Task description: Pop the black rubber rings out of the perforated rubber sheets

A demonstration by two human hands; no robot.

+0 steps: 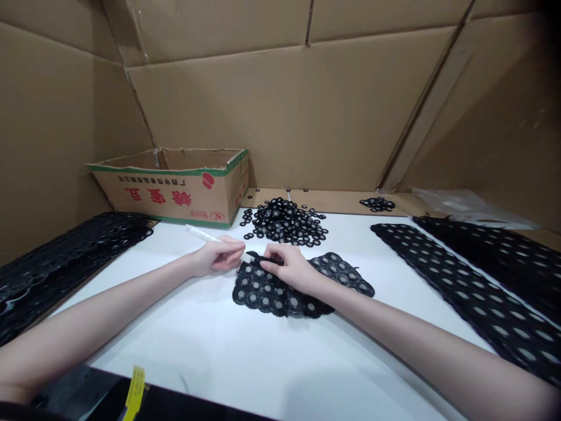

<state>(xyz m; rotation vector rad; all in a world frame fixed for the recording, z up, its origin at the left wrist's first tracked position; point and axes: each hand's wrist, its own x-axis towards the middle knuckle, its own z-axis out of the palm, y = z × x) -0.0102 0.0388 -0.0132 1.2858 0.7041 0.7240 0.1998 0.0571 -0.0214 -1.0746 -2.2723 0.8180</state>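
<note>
A black lacy piece (267, 289) with rows of pale round discs lies on the white table, its upper edge partly under my right hand. My left hand (221, 255) is closed round a white pen-like tool (199, 234), whose tip points right and touches the piece's upper left corner. My right hand (291, 268) pinches the top edge of the black piece, a little right of the tip. Just beyond the hands sits a heap of small black rings (287, 222), with loose ones around it.
A cardboard box (175, 196) with red print stands at the back left. Black lacy strips lie at the left (70, 257) and right (477, 292). A small ring pile (377, 203) and a clear plastic bag (473, 207) are at the back right. Cardboard walls surround the table.
</note>
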